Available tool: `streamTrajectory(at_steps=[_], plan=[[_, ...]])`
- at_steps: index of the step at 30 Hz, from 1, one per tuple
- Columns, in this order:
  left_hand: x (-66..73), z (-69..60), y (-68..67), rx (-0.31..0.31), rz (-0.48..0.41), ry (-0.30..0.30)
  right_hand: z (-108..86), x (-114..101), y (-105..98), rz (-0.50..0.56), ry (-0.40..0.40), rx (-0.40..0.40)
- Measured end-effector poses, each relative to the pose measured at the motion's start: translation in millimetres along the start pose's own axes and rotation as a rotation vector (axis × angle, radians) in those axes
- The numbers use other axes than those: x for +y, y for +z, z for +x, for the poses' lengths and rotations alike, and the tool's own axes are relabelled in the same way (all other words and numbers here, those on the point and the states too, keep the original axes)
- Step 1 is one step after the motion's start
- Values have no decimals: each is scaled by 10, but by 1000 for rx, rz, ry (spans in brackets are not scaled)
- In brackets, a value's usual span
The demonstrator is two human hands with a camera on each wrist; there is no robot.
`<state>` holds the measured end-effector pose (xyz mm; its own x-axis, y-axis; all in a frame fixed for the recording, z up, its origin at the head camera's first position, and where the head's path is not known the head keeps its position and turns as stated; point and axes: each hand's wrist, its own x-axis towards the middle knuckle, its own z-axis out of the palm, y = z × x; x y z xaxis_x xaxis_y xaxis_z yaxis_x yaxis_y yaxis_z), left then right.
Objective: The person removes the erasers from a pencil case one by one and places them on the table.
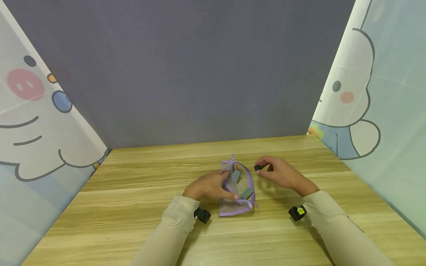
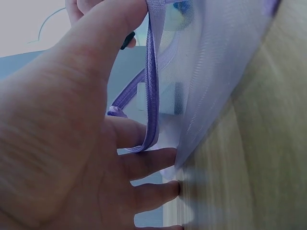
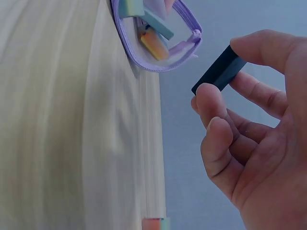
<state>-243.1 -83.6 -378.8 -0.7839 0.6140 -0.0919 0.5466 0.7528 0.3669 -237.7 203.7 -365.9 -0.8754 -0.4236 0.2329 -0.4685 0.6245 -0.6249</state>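
Observation:
A sheer pouch with purple trim (image 1: 233, 212) lies on the table, its mouth facing right. Inside it show a grey-green block (image 1: 246, 193), a blue-grey piece (image 1: 236, 175) and, in the right wrist view, an orange-yellow piece (image 3: 154, 44). The left hand (image 1: 211, 185) holds the pouch's mouth apart, thumb on the near edge and fingers at the far side; the purple edging (image 2: 152, 72) runs between thumb and fingers. Just right of the mouth, the right hand (image 1: 279, 173) pinches a small black block (image 3: 219, 69) between thumb and fingertips, apart from the pouch.
The wooden table (image 1: 133, 207) meets a dark grey panel (image 1: 199, 74) at the back. Cartoon-printed curtains stand at the left (image 1: 40, 122) and right (image 1: 392, 111). A small orange and green thing (image 3: 154, 224) shows at the bottom of the right wrist view.

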Motion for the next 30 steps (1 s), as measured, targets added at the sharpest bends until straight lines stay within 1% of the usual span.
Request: streamTrajectory(at_steps=[13,22,30], plan=[[17,-19,-3,-5,-10,13,-17,51,-99,28,19,31],[37,-22,-5,-27,-18,-20,-38,112,-140,-2,28,50],[32,-34,2,-27,-21,-26,-30,147,-150,-35,52,74]])
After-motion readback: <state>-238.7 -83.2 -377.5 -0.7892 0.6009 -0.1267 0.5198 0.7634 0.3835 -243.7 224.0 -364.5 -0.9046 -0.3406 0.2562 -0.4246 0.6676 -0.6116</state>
